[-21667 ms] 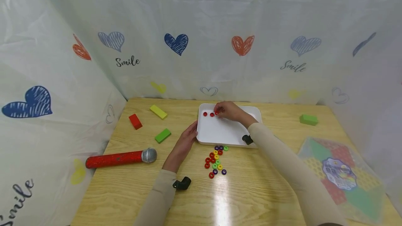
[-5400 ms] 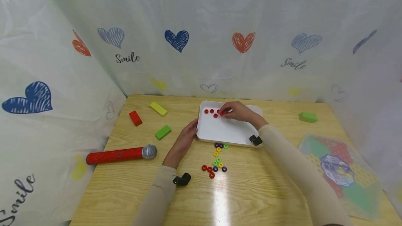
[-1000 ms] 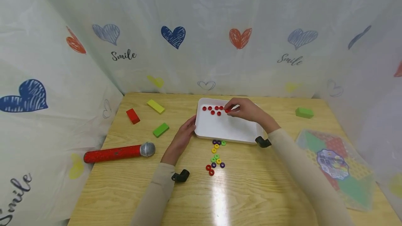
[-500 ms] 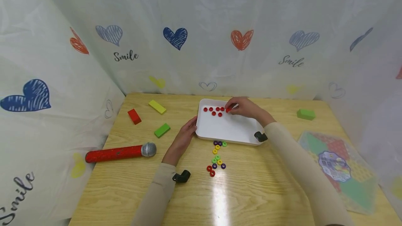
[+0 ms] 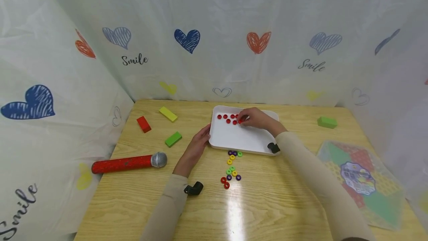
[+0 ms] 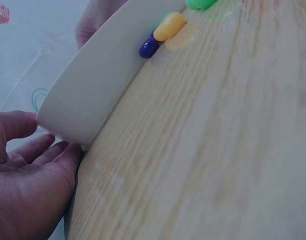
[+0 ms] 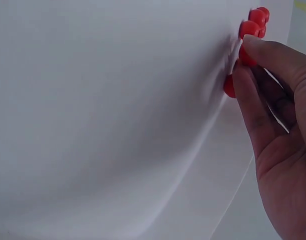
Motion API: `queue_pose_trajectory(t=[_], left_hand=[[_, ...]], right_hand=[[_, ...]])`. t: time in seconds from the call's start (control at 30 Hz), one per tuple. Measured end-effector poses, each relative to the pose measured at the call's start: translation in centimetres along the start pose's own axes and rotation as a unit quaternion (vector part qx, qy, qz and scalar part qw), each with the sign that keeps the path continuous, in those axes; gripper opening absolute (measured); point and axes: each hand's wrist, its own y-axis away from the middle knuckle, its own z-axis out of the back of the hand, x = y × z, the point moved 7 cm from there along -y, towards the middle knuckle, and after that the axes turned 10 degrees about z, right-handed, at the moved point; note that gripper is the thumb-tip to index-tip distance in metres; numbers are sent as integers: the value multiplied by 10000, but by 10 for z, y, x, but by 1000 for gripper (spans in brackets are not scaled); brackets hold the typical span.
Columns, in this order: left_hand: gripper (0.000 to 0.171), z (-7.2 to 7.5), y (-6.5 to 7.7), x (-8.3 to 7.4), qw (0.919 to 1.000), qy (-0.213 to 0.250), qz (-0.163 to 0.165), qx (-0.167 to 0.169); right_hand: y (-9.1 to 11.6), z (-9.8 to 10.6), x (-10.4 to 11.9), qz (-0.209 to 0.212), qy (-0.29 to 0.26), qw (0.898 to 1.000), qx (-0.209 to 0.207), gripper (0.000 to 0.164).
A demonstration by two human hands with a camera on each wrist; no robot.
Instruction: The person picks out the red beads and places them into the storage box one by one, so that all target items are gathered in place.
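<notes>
A shallow white tray [image 5: 240, 140] lies on the table with small red ring beads [image 5: 228, 121] in two rows near its far side. My right hand [image 5: 255, 118] reaches over the tray. Its thumb and index finger pinch a red ring bead [image 7: 247, 56] close to the tray floor, at the right end of the nearer row; the fingers partly hide the beads there. My left hand [image 5: 196, 146] holds the tray's left side, thumb [image 6: 20, 124] at the rim and fingers against the outer wall.
Loose purple, yellow, green and red ring beads [image 5: 232, 162] lie in front of the tray. Leftward are a red microphone [image 5: 123, 164] and red [image 5: 143, 124], yellow [image 5: 168, 114] and green [image 5: 173, 139] blocks. Rightward are another green block [image 5: 327, 122] and a patterned plastic packet [image 5: 364, 181].
Over the earlier frames, red beads have gone from the table pile into rows in the tray. In the last half second, my right hand has moved slightly left and nearer with its bead.
</notes>
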Motion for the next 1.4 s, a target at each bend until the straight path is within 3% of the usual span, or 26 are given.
queue_pose_trajectory(t=[0.23, 0.6, 0.77, 0.97, 1.2, 1.4], left_hand=[[50, -2, 1, -2, 10000, 11, -33, 26], [49, -3, 0, 1, 10000, 34, 19, 23], [48, -1, -1, -1, 10000, 68, 11, -26], [48, -1, 0, -1, 10000, 76, -31, 40], [49, -3, -1, -1, 9989, 95, -298, 355], [49, -2, -2, 0, 9994, 67, -265, 207]], right_hand=[[2, -1, 0, -65, 378, 9992, 81, 20], [13, 8, 10, -199, 202, 9996, -55, 28], [16, 9, 38, 165, 114, 9998, 57, 31], [23, -15, 85, 824, 336, 9939, 649, 28], [46, -52, 135, 1683, -238, 9772, 1274, 28], [61, -76, 157, 1995, -495, 9631, 1736, 27]])
